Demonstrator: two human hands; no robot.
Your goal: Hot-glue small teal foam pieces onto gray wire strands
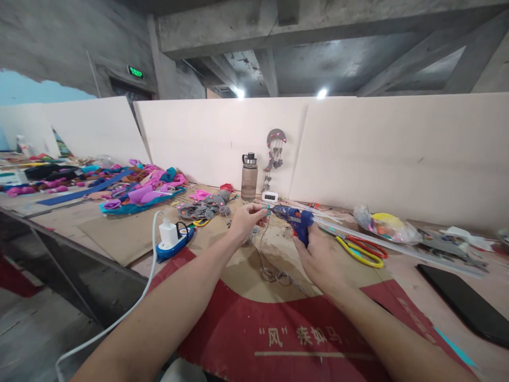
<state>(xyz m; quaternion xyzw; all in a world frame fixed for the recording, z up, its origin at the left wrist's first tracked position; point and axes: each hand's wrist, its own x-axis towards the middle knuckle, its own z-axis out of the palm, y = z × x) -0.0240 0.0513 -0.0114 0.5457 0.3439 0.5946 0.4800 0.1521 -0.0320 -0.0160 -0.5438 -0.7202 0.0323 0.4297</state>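
My right hand is wrapped round the handle of a blue hot glue gun. Its nozzle points left, right by the fingertips of my left hand. Those fingers are closed in a pinch on a small teal piece, too small to name. A thin grey cord hangs from beside it and lies in loose loops on the cardboard. Whether the nozzle touches the teal piece, I cannot tell.
Yellow-handled scissors and red-handled ones lie right of my right hand, near clear glue sticks and a black phone. A bottle stands behind. Left are a blue power strip, felt pieces and coloured fabric.
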